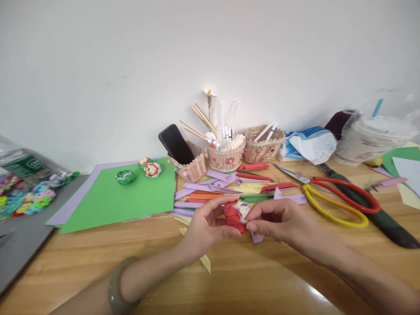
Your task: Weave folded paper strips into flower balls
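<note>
Between my hands, above the wooden table, is a small folded-paper ball, red on the left with white and pale yellow folds on the right. My left hand grips its red side between thumb and fingers. With thumb and forefinger, my right hand pinches the right edge of the ball at a purple paper strip, whose end hangs below. Just behind lie folded paper strips in purple, red, orange, yellow and green. A pale yellow strip lies partly under my left wrist.
Scissors with red and yellow handles lie at right over a dark-handled tool. Woven baskets, one holding a phone, line the wall. Finished paper balls sit on green paper. A lidded cup stands back right.
</note>
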A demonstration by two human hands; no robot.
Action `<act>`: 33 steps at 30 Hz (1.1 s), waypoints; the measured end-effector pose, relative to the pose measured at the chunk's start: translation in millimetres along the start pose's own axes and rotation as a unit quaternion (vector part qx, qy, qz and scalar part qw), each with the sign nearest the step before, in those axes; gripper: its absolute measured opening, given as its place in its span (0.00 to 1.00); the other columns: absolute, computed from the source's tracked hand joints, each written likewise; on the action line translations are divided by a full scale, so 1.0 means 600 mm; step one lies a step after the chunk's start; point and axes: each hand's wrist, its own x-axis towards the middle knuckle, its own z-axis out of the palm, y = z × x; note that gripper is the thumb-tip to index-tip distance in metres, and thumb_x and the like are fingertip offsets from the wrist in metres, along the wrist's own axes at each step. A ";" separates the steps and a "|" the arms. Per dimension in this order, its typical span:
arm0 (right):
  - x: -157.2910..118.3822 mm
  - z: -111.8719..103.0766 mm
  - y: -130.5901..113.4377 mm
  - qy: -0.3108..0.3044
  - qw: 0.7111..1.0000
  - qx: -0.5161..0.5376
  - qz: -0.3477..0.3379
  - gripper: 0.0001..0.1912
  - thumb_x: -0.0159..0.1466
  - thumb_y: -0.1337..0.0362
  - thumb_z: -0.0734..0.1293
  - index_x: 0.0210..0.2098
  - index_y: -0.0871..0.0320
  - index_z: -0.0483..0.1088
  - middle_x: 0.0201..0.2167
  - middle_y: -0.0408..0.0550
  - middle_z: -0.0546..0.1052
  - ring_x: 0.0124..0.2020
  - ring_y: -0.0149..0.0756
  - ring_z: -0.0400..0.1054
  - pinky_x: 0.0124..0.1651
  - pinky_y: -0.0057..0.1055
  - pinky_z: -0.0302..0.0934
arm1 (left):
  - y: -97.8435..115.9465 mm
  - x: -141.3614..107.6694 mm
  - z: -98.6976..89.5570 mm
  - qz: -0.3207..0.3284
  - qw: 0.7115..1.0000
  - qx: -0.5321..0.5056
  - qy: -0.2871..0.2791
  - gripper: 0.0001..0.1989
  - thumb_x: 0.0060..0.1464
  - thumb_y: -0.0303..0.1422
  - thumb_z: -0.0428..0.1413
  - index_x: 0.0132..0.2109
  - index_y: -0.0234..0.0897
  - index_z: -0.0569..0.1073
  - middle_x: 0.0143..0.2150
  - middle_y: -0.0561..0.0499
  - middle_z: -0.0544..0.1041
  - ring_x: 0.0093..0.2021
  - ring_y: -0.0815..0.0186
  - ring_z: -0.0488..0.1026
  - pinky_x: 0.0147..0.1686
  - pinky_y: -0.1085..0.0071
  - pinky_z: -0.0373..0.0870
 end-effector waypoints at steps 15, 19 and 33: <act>-0.012 -0.001 -0.006 0.032 0.971 -0.190 -0.143 0.13 0.62 0.61 0.61 0.25 0.59 0.70 0.20 0.42 0.70 0.22 0.28 0.60 0.24 0.24 0.54 | 0.008 0.000 0.001 -0.041 0.999 -0.021 -0.004 0.27 0.29 0.29 0.68 0.43 0.42 0.76 0.33 0.51 0.73 0.34 0.68 0.69 0.37 0.71 0.67; -0.010 0.003 -0.002 0.054 0.970 -0.189 -0.140 0.12 0.60 0.62 0.63 0.23 0.59 0.71 0.18 0.41 0.69 0.20 0.27 0.58 0.21 0.24 0.50 | 0.010 -0.001 0.003 -0.048 0.999 -0.024 -0.001 0.27 0.28 0.28 0.69 0.42 0.43 0.76 0.35 0.52 0.74 0.35 0.68 0.69 0.38 0.71 0.67; -0.008 0.004 0.004 0.042 0.983 -0.132 -0.122 0.09 0.56 0.63 0.67 0.21 0.59 0.71 0.17 0.39 0.69 0.20 0.25 0.60 0.21 0.22 0.51 | 0.003 -0.003 -0.001 -0.033 0.998 0.022 -0.039 0.28 0.28 0.29 0.69 0.43 0.44 0.75 0.38 0.50 0.73 0.35 0.67 0.70 0.39 0.66 0.69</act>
